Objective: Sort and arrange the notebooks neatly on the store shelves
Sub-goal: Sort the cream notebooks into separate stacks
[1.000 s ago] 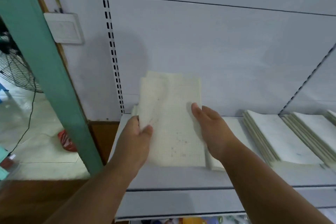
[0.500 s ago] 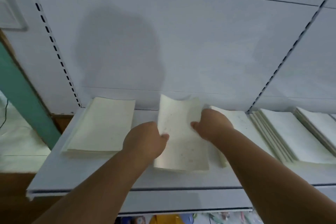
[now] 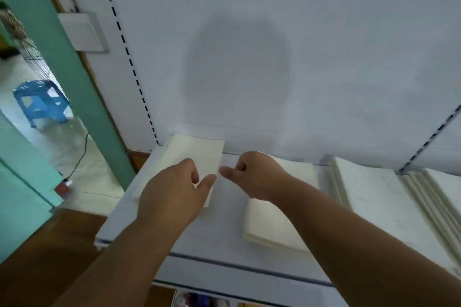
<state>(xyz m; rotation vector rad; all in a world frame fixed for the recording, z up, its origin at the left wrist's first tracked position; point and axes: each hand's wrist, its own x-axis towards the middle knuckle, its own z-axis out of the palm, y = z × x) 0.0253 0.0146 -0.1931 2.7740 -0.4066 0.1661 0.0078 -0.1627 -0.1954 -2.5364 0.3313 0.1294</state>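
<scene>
Across the upper two thirds of the frame stands the white back panel [image 3: 324,57] of a store shelving unit, a soft rounded shadow at its centre and a slotted upright [image 3: 124,40] running down its left side. Below it, a white shelf [image 3: 219,239] fills the lower middle, its front edge crossing the bottom of the picture. At far left, a teal door frame [image 3: 62,57] slants from the top corner toward the shelf's left end, with a pale floor and a blue plastic stool [image 3: 40,104] beyond it.

Four piles of cream notebooks lie flat on the shelf — a left stack [image 3: 197,154] against the back panel at centre left, a middle stack [image 3: 272,227] at centre right, a third stack [image 3: 369,194] just beside it on the right, and a far-right stack [image 3: 439,197] cut off by the frame edge.

Two bare forearms rise from the bottom corners. The left hand [image 3: 172,194] sits over the near right corner of the left stack, thumb extended and fingers curled down onto the top cover; whether it pinches the cover cannot be told. The right hand [image 3: 254,174] hovers above the far left corner of the middle stack, fingers curled into a loose fist with the thumb pointing left, holding nothing visible. The two thumbs nearly meet over the bare strip of shelf between the stacks.
</scene>
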